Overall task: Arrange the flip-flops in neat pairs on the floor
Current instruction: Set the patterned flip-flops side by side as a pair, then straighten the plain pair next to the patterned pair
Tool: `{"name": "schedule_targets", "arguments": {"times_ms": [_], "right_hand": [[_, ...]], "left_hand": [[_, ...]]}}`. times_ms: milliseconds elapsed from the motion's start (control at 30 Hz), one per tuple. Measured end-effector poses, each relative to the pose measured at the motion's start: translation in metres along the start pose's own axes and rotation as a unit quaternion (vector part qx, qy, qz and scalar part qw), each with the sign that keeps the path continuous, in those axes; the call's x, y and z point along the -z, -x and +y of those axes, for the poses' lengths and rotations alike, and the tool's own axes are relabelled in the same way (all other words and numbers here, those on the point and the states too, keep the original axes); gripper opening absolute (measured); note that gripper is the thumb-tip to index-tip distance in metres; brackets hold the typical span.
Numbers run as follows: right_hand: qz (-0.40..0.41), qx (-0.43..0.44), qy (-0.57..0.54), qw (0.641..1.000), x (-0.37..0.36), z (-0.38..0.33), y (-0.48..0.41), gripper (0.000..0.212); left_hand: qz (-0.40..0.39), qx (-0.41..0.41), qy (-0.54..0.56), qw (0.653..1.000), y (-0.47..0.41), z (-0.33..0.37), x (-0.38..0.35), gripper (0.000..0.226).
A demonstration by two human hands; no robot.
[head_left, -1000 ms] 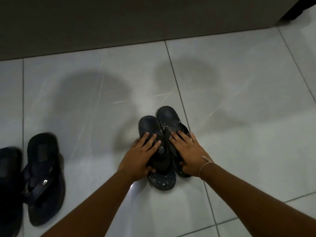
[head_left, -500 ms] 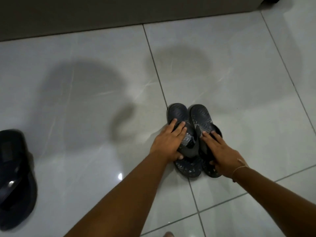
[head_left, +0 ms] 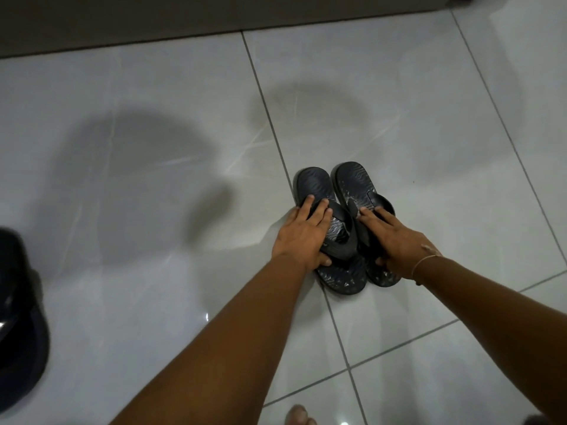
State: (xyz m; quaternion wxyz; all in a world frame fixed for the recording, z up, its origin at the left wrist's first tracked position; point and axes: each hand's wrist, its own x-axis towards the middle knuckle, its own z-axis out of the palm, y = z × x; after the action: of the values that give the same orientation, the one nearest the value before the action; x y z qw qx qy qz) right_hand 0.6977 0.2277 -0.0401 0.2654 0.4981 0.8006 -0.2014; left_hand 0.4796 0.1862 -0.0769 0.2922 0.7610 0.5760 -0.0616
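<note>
Two small black flip-flops with a wavy tread pattern lie side by side on the pale tiled floor, toes pointing away from me. My left hand [head_left: 302, 237] grips the strap of the left flip-flop [head_left: 314, 184], thumb hooked under its side. My right hand [head_left: 395, 240] rests over the strap of the right flip-flop [head_left: 352, 179], fingers spread, thumb tucked at its edge. Both soles touch the floor and sit close together, the right one slightly farther forward.
A larger black flip-flop [head_left: 18, 338] lies at the left edge, partly cut off. A dark wall base [head_left: 184, 16] runs along the top. My toe [head_left: 299, 415] shows at the bottom. The grey tile floor [head_left: 138, 148] carries my shadows.
The small pair has been slid rightward and squared up, now sitting even and close. The view has shifted, so only one larger flip-flop stays in sight at the left.
</note>
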Motion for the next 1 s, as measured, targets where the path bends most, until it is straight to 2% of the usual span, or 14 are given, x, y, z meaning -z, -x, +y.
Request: {"name": "schedule_targets", "arguments": {"times_ms": [100, 167, 233, 300, 400, 533, 667, 800, 900, 1000], "right_hand": [[-0.002, 0.0, 0.046, 0.999, 0.004, -0.008, 0.003, 0.106], [0.037, -0.018, 0.072, 0.997, 0.003, -0.022, 0.014, 0.106], [0.089, -0.058, 0.05, 0.993, 0.002, -0.043, 0.028, 0.108], [0.124, -0.073, 0.026, 0.989, 0.001, -0.084, 0.04, 0.111], [0.161, -0.001, -0.012, 0.987, -0.005, -0.181, 0.045, 0.103], [0.12, 0.155, -0.058, 0.979, -0.013, -0.348, 0.035, 0.089], [0.063, 0.245, -0.095, 0.963, -0.026, -0.488, 0.006, 0.09], [0.028, 0.259, -0.101, 0.96, -0.056, -0.569, -0.015, 0.102], [0.045, 0.229, -0.075, 0.969, -0.079, -0.593, -0.019, 0.108], [0.041, 0.221, -0.067, 0.972, -0.093, -0.613, -0.016, 0.11]], "left_hand": [[0.02, -0.015, -0.01, 1.0, 0.009, -0.002, 0.001, 0.106], [0.06, -0.025, 0.025, 0.998, 0.027, -0.007, 0.005, 0.101], [0.082, -0.016, 0.069, 0.994, 0.056, -0.022, 0.01, 0.098], [0.084, 0.019, 0.082, 0.993, 0.102, -0.056, 0.018, 0.094], [0.082, 0.097, 0.068, 0.99, 0.197, -0.137, 0.027, 0.091], [0.016, 0.224, -0.004, 0.974, 0.351, -0.27, 0.042, 0.099], [-0.021, 0.315, -0.045, 0.948, 0.448, -0.371, 0.042, 0.103], [-0.087, 0.288, -0.048, 0.952, 0.485, -0.424, 0.01, 0.102], [-0.067, 0.263, -0.033, 0.962, 0.497, -0.437, -0.015, 0.121], [-0.038, 0.259, -0.03, 0.965, 0.513, -0.448, -0.031, 0.128]]}}
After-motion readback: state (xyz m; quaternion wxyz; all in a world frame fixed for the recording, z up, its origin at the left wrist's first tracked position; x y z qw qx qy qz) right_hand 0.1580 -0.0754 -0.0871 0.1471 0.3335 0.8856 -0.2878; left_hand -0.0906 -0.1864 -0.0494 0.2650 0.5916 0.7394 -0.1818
